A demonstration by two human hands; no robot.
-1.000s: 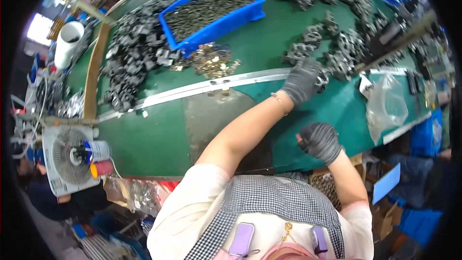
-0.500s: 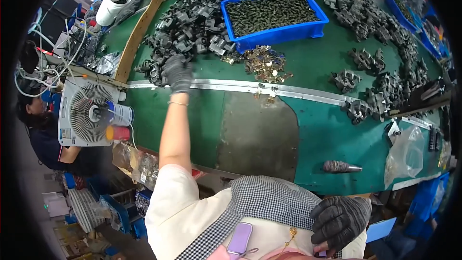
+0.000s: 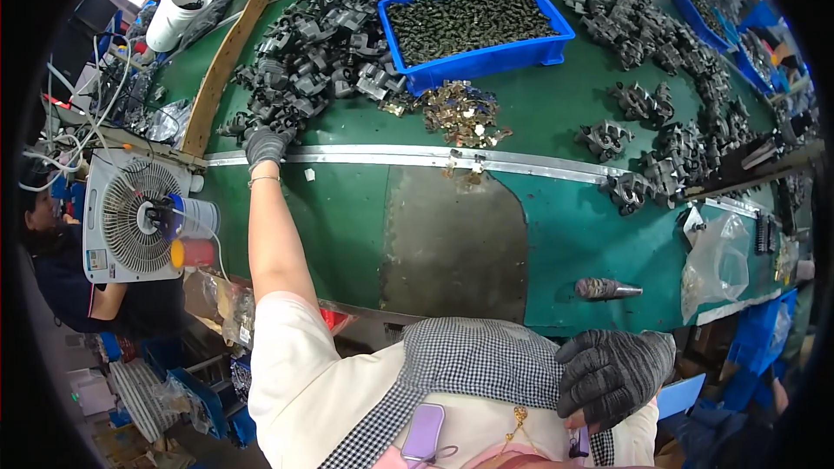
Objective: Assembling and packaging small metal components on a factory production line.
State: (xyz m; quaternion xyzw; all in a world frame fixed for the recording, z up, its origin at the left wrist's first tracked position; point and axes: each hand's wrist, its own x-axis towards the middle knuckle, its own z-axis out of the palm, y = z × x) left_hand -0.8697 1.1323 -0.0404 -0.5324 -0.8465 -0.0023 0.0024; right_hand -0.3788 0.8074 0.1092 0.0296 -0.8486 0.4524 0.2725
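My left hand (image 3: 266,148), in a grey glove, reaches to the near edge of a heap of dark grey metal parts (image 3: 300,78), just behind the metal strip. Its fingertips blend in with the dark parts, so whether they grip one is hidden. My right hand (image 3: 613,378), in a dark grey glove, stays low against the checked apron (image 3: 478,356). Its fingers are curled, and what they hold, if anything, does not show. A blue tray (image 3: 486,59) of small dark pieces stands beyond a pile of small brassy metal pieces (image 3: 462,115).
A fan (image 3: 135,217) stands at the left, with a person (image 3: 65,269) behind it. A wooden board (image 3: 221,74) borders the heap. A tapered tool with a wrapped handle (image 3: 608,288) and a plastic bag (image 3: 717,265) lie at the right. More parts (image 3: 686,156) cover the far right.
My left hand has moved left and slightly nearer along the heap's edge. A small white scrap now shows beside my wrist. The view has shifted a little; my right hand stays at the apron.
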